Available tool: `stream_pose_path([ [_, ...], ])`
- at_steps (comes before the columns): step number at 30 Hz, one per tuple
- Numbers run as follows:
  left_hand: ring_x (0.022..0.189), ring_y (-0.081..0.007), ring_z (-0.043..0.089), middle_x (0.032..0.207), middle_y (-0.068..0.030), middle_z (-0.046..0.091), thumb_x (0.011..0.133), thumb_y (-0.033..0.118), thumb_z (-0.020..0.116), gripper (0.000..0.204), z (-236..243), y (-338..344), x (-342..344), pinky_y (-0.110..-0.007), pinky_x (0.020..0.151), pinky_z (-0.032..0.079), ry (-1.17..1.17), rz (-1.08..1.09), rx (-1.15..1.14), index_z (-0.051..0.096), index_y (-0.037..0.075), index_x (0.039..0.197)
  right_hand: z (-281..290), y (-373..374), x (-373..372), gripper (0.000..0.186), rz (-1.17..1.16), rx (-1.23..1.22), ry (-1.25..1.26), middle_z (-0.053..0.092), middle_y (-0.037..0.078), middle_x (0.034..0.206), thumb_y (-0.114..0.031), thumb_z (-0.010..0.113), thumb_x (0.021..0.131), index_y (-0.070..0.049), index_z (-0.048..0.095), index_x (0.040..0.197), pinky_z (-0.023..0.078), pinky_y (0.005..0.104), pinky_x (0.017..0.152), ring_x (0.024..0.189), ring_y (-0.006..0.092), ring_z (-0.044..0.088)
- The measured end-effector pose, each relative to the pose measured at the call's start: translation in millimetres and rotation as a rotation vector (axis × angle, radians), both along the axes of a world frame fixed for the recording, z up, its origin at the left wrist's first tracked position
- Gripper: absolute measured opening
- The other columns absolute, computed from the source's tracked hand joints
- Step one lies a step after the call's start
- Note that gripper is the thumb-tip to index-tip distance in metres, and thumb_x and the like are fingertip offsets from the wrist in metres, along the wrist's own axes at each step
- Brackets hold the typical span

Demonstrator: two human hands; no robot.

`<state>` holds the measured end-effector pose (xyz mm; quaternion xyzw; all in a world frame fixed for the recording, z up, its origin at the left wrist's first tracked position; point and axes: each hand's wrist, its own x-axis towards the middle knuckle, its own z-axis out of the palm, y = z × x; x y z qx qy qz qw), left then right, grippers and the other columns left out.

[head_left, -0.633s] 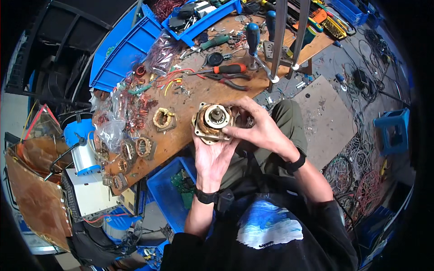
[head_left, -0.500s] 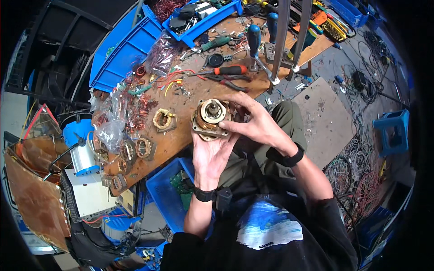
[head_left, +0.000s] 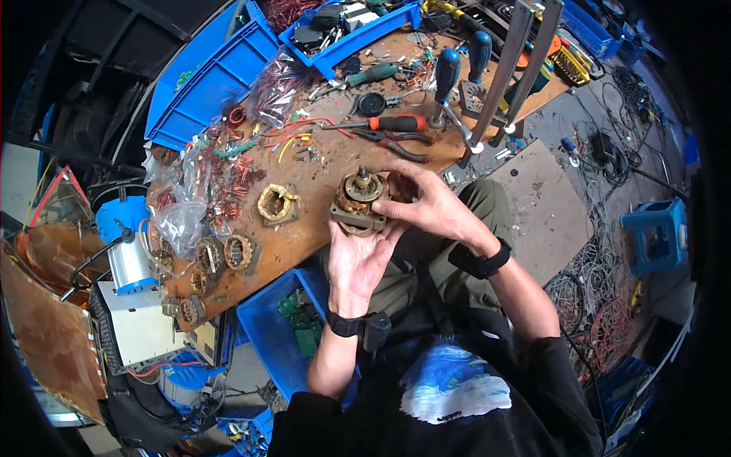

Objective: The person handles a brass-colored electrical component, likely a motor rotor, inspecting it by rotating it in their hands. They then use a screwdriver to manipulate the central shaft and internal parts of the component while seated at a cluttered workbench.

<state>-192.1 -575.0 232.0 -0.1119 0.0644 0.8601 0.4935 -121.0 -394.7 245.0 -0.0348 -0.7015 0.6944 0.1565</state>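
Note:
A small electric motor (head_left: pixel 356 206), its copper windings showing around a core with a square metal plate, is held over the front edge of the bench. Its shaft and round bearing end point up. From below, my left hand (head_left: pixel 354 263) carries it on palm and fingers. My right hand (head_left: pixel 430 204) grips its right side, the thumb lying on the upper rim and the other fingers behind it, partly hidden. On the wood to the left lies a wound stator (head_left: pixel 277 204) with pale yellow binding.
Beyond the motor lie pliers (head_left: pixel 392 142), an orange-handled screwdriver (head_left: pixel 396 123) and a green-handled screwdriver (head_left: pixel 371 74). A metal stand with blue-handled levers (head_left: pixel 448 76) rises at the right. More stators (head_left: pixel 241 254) line the left edge. Below is a blue bin (head_left: pixel 263 312) with circuit boards.
The motor has tilted in my hands, so its side windings show more and its top face less. My grip looks the same, and the whole view has shifted slightly.

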Motion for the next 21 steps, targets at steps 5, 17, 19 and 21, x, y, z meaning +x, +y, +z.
stream_pose_path([
  [5, 0.156, -0.0433, 0.039, 0.170, -0.0197, 0.039, 0.116, 0.055, 0.038, 0.067, 2, -4, 6, -0.067, 0.131, 0.029, 0.029, 0.004, -0.072, 0.037, 0.012, 0.167, -1, -5, 0, 0.061, 0.011, -0.152, -0.179, 0.060, -0.002, 0.090, -0.022, 0.087, 0.093, -0.001, 0.063, 0.145, 0.049, 0.0276, 0.069, 0.081, 0.0074, 0.055],
  [17, 0.148, -0.0378, 0.050, 0.164, -0.0165, 0.049, 0.114, 0.056, 0.043, 0.065, 49, -7, -11, -0.064, 0.124, 0.042, 0.434, 0.100, -0.308, 0.041, 0.015, 0.164, 7, -10, -16, 0.067, 0.016, -0.181, 0.002, 0.055, -0.006, 0.097, -0.019, 0.091, 0.090, -0.006, 0.063, 0.149, 0.044, 0.0227, 0.076, 0.087, 0.0048, 0.049],
  [19, 0.147, -0.0372, 0.052, 0.163, -0.0172, 0.050, 0.114, 0.057, 0.043, 0.066, 46, -3, -17, -0.060, 0.124, 0.044, 0.547, 0.131, -0.390, 0.042, 0.012, 0.163, -4, -12, -21, 0.068, 0.017, -0.275, 0.030, 0.057, -0.005, 0.101, -0.018, 0.091, 0.089, -0.008, 0.063, 0.150, 0.044, 0.0229, 0.076, 0.088, 0.0048, 0.050],
  [21, 0.141, -0.0336, 0.058, 0.156, -0.0165, 0.057, 0.114, 0.058, 0.044, 0.069, 47, 1, -18, -0.054, 0.121, 0.048, 0.621, 0.158, -0.454, 0.044, 0.008, 0.161, -10, -12, -21, 0.070, 0.010, -0.315, 0.023, 0.060, -0.003, 0.105, -0.018, 0.092, 0.089, -0.008, 0.062, 0.151, 0.047, 0.0240, 0.079, 0.091, 0.0051, 0.054],
])
